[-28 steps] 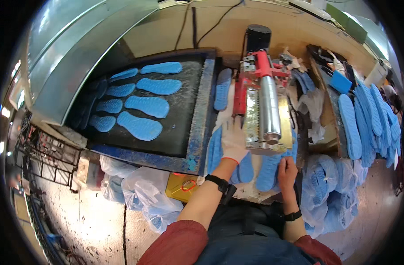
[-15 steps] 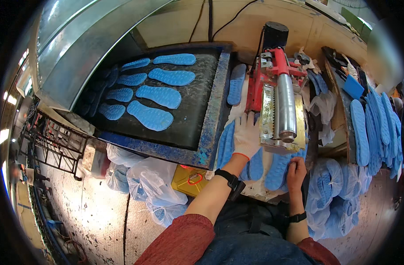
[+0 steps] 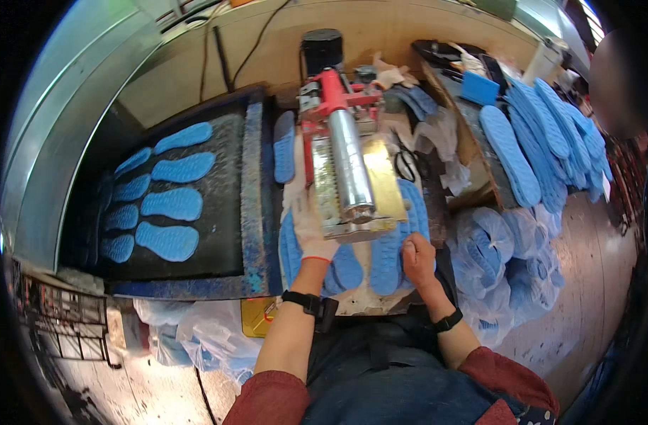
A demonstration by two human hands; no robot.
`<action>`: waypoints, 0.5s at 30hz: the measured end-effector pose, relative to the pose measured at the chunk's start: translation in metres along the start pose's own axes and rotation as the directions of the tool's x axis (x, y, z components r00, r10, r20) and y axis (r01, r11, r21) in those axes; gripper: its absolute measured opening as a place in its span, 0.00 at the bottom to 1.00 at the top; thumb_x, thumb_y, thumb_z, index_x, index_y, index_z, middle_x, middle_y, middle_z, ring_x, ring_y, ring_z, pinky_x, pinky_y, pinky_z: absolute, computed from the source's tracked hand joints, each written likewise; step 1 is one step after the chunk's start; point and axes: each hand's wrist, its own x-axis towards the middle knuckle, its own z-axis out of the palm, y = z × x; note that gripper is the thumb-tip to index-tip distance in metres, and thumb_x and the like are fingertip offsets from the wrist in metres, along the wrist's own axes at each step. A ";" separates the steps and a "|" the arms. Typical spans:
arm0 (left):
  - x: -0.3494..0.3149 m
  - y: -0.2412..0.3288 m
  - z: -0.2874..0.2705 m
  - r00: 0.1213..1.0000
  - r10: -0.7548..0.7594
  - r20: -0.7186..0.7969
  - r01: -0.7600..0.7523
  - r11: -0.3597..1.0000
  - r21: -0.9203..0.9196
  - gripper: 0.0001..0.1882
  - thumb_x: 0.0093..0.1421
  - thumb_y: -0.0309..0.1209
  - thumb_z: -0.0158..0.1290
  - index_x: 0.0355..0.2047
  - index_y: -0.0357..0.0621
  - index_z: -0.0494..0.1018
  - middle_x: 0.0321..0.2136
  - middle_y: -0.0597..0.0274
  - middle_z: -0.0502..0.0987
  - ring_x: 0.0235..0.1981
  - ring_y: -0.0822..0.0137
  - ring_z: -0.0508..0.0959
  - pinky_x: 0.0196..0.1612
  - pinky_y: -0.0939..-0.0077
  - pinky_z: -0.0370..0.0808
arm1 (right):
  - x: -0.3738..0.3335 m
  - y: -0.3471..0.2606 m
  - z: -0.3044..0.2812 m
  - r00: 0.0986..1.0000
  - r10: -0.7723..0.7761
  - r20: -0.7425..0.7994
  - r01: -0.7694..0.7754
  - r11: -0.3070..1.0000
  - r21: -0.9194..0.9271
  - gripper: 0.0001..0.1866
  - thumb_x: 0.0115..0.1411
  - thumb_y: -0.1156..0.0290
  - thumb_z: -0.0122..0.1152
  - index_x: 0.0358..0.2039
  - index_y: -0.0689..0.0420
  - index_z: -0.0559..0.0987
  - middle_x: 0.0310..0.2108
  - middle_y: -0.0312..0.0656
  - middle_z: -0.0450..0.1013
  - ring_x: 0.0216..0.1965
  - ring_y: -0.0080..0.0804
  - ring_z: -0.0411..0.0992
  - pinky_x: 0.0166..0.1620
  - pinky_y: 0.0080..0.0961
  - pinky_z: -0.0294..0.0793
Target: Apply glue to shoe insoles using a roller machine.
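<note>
A red roller machine with a shiny metal cylinder stands on the worktable in front of me. My left hand, in a white glove, reaches along the machine's left side; its blurred fingers look stretched out, with their tips partly hidden. Beside and below this hand lie blue textured insoles. My bare right hand is closed, thumb uppermost, at the right edge of another group of blue insoles by the machine's front. Whatever its curled fingers hold, if anything, is hidden.
Several blue insoles lie in rows on a black conveyor belt at left, under a metal hood. A side shelf at right carries stacked insoles. Plastic bags of insoles sit below. Black scissors lie beside the machine.
The view has swung right, so machine and belt appear further left. My left hand has gone from lying spread on the insoles to along the machine's side. My right hand stays closed by the insoles.
</note>
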 end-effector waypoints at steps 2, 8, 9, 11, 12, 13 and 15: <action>0.001 -0.008 -0.001 0.999 -0.035 -0.040 0.030 0.993 -0.116 0.33 0.54 0.46 0.51 0.56 0.39 0.66 0.59 0.47 0.64 0.60 0.48 0.62 0.64 0.52 0.54 | 0.001 -0.004 -0.002 0.999 -0.015 -0.040 0.015 1.000 0.021 0.08 0.57 0.72 0.49 0.23 0.60 0.70 0.20 0.52 0.66 0.22 0.52 0.67 0.27 0.37 0.67; -0.001 -0.004 0.008 0.989 -0.063 0.131 0.009 0.925 0.379 0.30 0.60 0.50 0.44 0.56 0.44 0.67 0.53 0.53 0.70 0.53 0.54 0.69 0.61 0.53 0.60 | 0.004 0.008 -0.006 0.997 0.035 -0.070 -0.038 0.998 -0.054 0.17 0.65 0.68 0.48 0.19 0.61 0.69 0.18 0.50 0.67 0.19 0.49 0.66 0.26 0.36 0.66; -0.002 -0.012 0.004 0.977 -0.195 0.090 0.213 0.938 -0.273 0.28 0.63 0.51 0.40 0.55 0.45 0.66 0.52 0.54 0.71 0.51 0.55 0.71 0.60 0.54 0.62 | 0.008 0.007 -0.006 0.997 0.065 -0.039 -0.067 0.997 -0.048 0.19 0.67 0.66 0.46 0.21 0.61 0.72 0.18 0.49 0.69 0.19 0.45 0.66 0.26 0.34 0.67; -0.002 -0.025 -0.005 0.908 -0.212 0.362 0.299 -0.280 -0.912 0.27 0.68 0.51 0.31 0.54 0.47 0.66 0.48 0.56 0.71 0.44 0.58 0.74 0.53 0.58 0.70 | 0.008 0.006 -0.004 0.988 0.151 -0.020 -0.150 0.988 0.046 0.20 0.68 0.65 0.46 0.21 0.61 0.72 0.17 0.47 0.69 0.18 0.41 0.67 0.27 0.32 0.67; -0.003 -0.027 -0.007 0.901 -0.216 0.377 0.311 -0.286 -0.906 0.27 0.68 0.51 0.31 0.54 0.47 0.66 0.48 0.56 0.71 0.44 0.58 0.74 0.53 0.58 0.70 | 0.010 0.006 -0.004 0.976 0.218 -0.003 -0.215 0.967 0.137 0.21 0.69 0.63 0.45 0.21 0.61 0.73 0.17 0.45 0.68 0.18 0.37 0.67 0.27 0.30 0.67; -0.004 -0.030 -0.008 0.895 -0.169 0.413 0.295 -0.471 -0.832 0.27 0.68 0.52 0.33 0.54 0.47 0.66 0.47 0.56 0.71 0.44 0.58 0.74 0.50 0.57 0.72 | 0.010 0.005 -0.006 0.971 0.240 0.008 -0.238 0.957 0.165 0.22 0.69 0.61 0.45 0.21 0.61 0.73 0.16 0.41 0.68 0.18 0.29 0.67 0.26 0.27 0.67; -0.004 -0.023 -0.004 0.887 -0.115 0.447 0.278 -0.640 -0.717 0.27 0.68 0.52 0.34 0.54 0.47 0.66 0.46 0.56 0.72 0.44 0.58 0.74 0.48 0.57 0.73 | 0.010 0.007 -0.007 0.968 0.249 0.001 -0.245 0.952 0.182 0.22 0.69 0.61 0.44 0.21 0.61 0.73 0.16 0.40 0.68 0.18 0.28 0.67 0.26 0.27 0.67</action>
